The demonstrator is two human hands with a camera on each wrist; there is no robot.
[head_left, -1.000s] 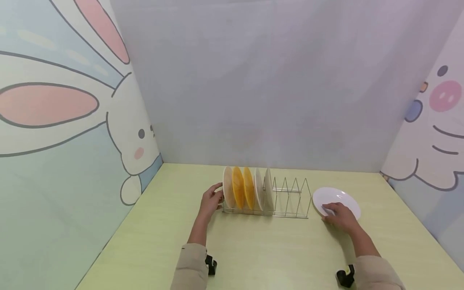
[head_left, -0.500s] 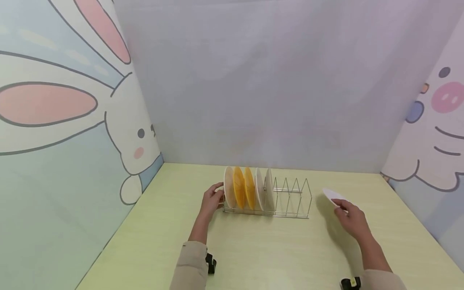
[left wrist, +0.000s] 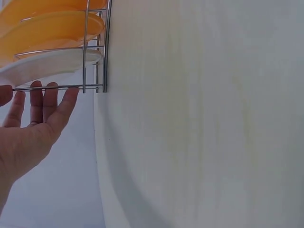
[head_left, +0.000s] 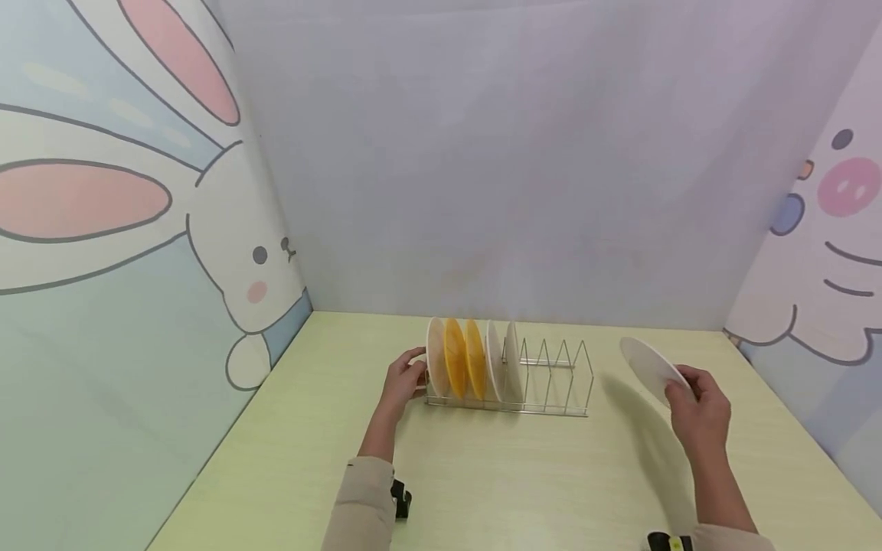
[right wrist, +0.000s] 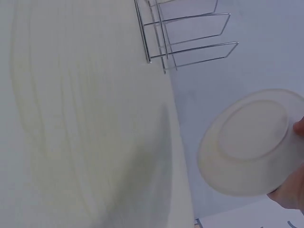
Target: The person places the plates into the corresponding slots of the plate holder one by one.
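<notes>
A silver wire dish rack [head_left: 551,414] stands on the table with several plates upright in its left part. White plates and yellow plates [head_left: 455,360] fill those slots. My left hand [head_left: 401,383] is at the rack's left end. In the left wrist view, its fingertips [left wrist: 70,95] rest against the end wire, beside a white plate [left wrist: 52,66]. My right hand [head_left: 699,409] pinches a white plate [head_left: 646,367] by its edge, raised above the table to the right of the rack. That plate is tilted, its underside ring [right wrist: 254,128] facing the right wrist camera.
Bare wire dividers [head_left: 566,375] make up the rack's right part. The pale yellow table [head_left: 510,482] extends around it. A grey backdrop [head_left: 482,168] closes off the back, and panels with a cartoon rabbit [head_left: 241,252] and a pig [head_left: 841,237] flank the sides.
My right hand has lifted the white plate off the table, raising it and tilting it toward upright. My left hand has stayed at the rack's left end.
</notes>
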